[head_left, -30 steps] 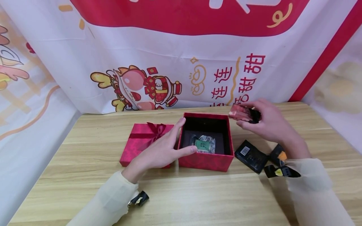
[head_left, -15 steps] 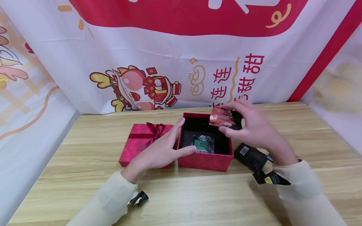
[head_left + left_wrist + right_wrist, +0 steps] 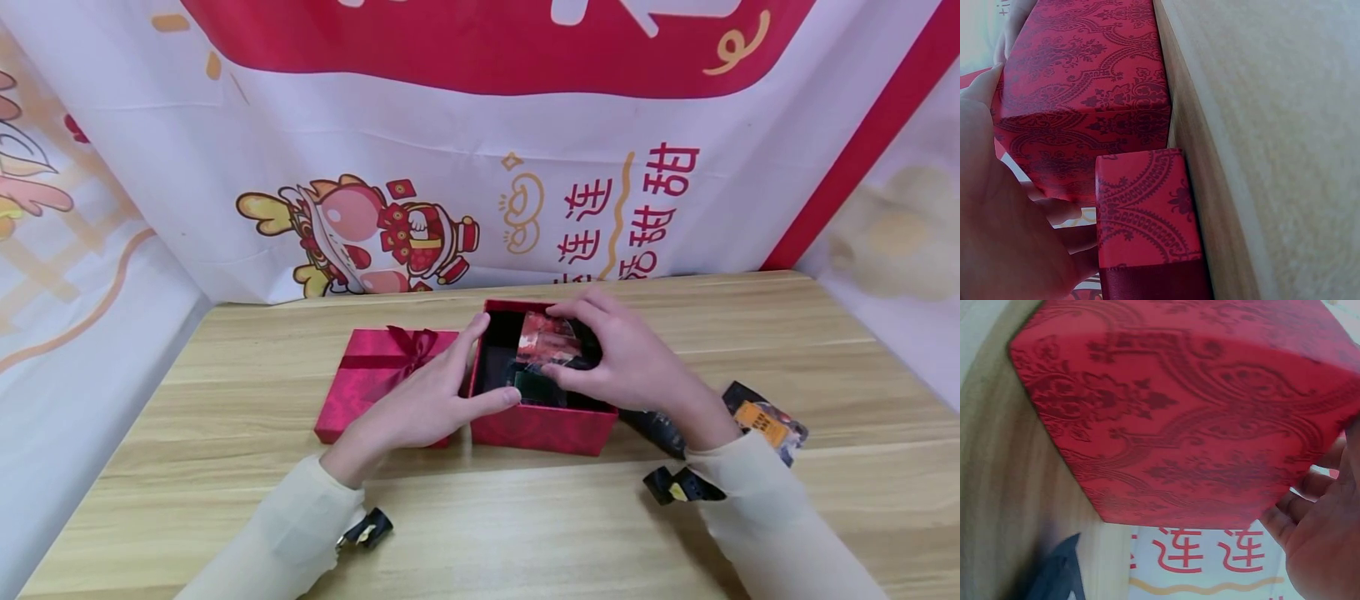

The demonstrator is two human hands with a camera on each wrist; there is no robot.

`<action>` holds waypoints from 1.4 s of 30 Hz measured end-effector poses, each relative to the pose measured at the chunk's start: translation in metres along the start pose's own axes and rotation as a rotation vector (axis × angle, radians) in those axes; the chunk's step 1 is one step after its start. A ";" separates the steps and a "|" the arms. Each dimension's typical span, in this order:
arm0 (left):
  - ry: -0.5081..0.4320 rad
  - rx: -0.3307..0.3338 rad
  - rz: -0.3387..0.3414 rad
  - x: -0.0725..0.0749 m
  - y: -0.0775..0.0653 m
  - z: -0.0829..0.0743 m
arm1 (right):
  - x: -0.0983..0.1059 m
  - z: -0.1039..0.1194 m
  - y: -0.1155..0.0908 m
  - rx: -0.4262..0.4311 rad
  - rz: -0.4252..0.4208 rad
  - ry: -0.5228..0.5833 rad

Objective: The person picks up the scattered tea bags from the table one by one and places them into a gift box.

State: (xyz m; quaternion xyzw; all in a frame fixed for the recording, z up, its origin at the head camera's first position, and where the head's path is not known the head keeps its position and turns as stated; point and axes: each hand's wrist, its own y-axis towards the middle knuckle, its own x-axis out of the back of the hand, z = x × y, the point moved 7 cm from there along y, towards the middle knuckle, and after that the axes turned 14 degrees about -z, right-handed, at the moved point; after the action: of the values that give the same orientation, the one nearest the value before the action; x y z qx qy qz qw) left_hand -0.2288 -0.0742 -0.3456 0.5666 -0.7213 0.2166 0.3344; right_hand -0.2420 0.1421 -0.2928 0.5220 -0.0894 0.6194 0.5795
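Note:
My left hand (image 3: 438, 392) rests against the red patterned gift box (image 3: 540, 432), fingers straight along its left side and thumb reaching over the front rim. My right hand (image 3: 630, 358) pinches a red-and-black snack packet (image 3: 550, 337) between thumb and fingers, inside the box's mouth. Below it, in the dark interior, lies a small packet with a green label (image 3: 536, 385), partly covered. In the left wrist view the thumb and fingers of the left hand (image 3: 1004, 219) touch the box (image 3: 1085, 69). The right wrist view shows the right hand (image 3: 1329, 519) beyond the box wall (image 3: 1191, 419); the packet is hidden there.
A red box lid (image 3: 363, 371) with a dark ribbon bow lies left of the box. Right of the box is a black packet (image 3: 660, 429), partly under the right forearm. A packet with an orange label (image 3: 765, 423) lies farther right. A printed cloth (image 3: 480, 150) hangs behind the table.
My right hand has carried the red-and-black packet leftward from beside the box, then down into its opening. The orange-labelled packet has come out from behind the right arm. My left hand keeps its place.

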 end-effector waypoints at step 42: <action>-0.012 -0.008 -0.004 -0.001 0.001 0.000 | -0.022 0.003 -0.001 0.090 0.160 -0.219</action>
State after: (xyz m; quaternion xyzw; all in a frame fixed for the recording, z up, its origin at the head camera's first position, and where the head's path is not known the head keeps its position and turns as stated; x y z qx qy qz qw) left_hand -0.2294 -0.0736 -0.3465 0.5680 -0.7231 0.2096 0.3326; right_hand -0.2443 0.1261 -0.3087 0.6031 -0.1657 0.6064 0.4910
